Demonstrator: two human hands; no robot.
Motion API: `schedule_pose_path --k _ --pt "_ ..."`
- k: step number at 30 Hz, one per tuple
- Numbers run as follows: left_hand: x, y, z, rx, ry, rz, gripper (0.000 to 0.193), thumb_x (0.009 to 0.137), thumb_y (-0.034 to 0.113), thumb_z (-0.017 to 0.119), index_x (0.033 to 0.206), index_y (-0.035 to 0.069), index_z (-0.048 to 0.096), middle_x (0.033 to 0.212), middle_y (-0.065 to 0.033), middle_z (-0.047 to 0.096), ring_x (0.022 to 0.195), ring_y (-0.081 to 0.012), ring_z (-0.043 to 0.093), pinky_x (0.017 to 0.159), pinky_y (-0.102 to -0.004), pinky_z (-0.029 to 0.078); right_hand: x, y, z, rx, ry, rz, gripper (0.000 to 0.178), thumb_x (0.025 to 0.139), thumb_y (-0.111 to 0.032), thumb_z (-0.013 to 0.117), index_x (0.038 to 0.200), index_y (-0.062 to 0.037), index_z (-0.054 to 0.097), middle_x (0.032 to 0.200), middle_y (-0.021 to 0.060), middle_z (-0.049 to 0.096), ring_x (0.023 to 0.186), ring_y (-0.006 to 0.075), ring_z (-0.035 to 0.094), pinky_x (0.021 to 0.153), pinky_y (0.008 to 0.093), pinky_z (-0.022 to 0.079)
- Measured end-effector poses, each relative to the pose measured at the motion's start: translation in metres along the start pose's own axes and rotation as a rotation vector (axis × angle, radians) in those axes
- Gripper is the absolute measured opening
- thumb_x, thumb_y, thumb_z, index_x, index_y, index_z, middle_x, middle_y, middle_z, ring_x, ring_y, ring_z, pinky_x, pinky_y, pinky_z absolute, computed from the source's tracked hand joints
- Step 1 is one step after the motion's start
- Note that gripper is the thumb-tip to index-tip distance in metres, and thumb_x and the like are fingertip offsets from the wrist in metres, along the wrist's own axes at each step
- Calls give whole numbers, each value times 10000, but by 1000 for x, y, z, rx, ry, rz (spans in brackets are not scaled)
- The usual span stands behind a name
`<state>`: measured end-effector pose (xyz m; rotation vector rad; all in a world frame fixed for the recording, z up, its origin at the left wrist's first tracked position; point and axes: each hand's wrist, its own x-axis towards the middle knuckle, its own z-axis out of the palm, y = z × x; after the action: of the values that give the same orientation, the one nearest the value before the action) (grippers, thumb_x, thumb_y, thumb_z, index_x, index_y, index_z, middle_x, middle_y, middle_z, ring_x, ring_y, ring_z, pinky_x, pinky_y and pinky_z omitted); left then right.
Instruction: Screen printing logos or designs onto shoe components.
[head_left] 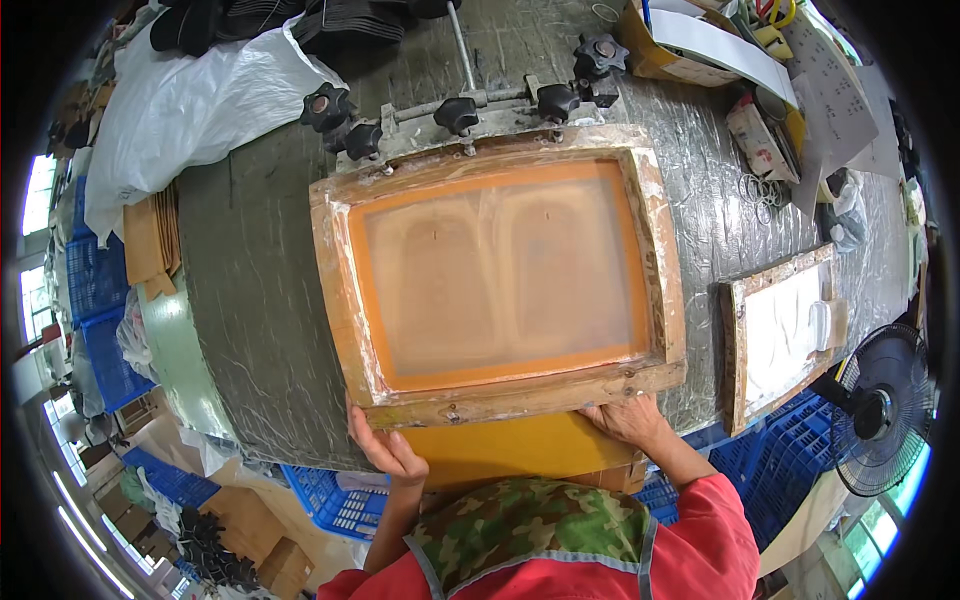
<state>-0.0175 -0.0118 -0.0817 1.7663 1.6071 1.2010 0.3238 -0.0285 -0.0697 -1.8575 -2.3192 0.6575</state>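
A wooden screen-printing frame is before me, its mesh bordered in orange and showing two pale insole-like shapes. My left hand is at its near left corner, a finger against the wood and the others curled. My right hand grips the near edge toward the right, its fingertips partly hidden under the wood. Below that edge a yellow board shows between my hands. The frame's far side is held by a metal clamp bar with black star knobs.
To the right lies a smaller wooden frame with white material, beside a black fan. A white plastic bag and dark insole-like pieces are at the far left. An open carton stands far right. Blue crates are below the table edge.
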Motion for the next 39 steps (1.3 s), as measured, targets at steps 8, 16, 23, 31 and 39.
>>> schedule_pose_path --k 8,16,23,31,39 --pt "-1 -2 -1 -7 -14 -16 626 945 77 367 1506 -83 137 1546 -238 220 1411 -351 292 1157 -448 248 -2 1 6 -26 10 9 378 894 -490 603 1106 -192 700 1037 57 685 960 272 641 842 458 488" --pt "-2 1 -3 27 -10 -31 632 949 106 380 1505 -80 144 1537 -241 233 1395 -345 312 1142 -440 271 1 -3 -1 -6 11 2 389 897 -494 597 1121 -194 700 1039 60 687 991 274 636 859 461 490" --pt "-2 -2 -2 36 -5 -19 637 940 109 389 1500 -86 157 1537 -233 219 1389 -361 314 1146 -453 260 -3 -1 3 -76 -13 36 447 891 -539 587 1154 -194 695 1100 66 680 1047 294 620 899 486 473" --pt "2 -3 0 3 -5 -11 640 929 83 382 1497 -97 148 1539 -251 226 1408 -365 293 1155 -446 254 -3 0 4 3 -113 90 458 905 -552 560 1091 -164 715 1065 93 683 989 330 626 886 516 464" --pt "2 -3 1 -26 6 -11 638 933 80 377 1500 -93 141 1533 -257 238 1399 -362 305 1152 -445 259 -2 1 6 51 -63 96 448 911 -536 563 1084 -151 714 1030 86 688 969 310 634 863 489 477"
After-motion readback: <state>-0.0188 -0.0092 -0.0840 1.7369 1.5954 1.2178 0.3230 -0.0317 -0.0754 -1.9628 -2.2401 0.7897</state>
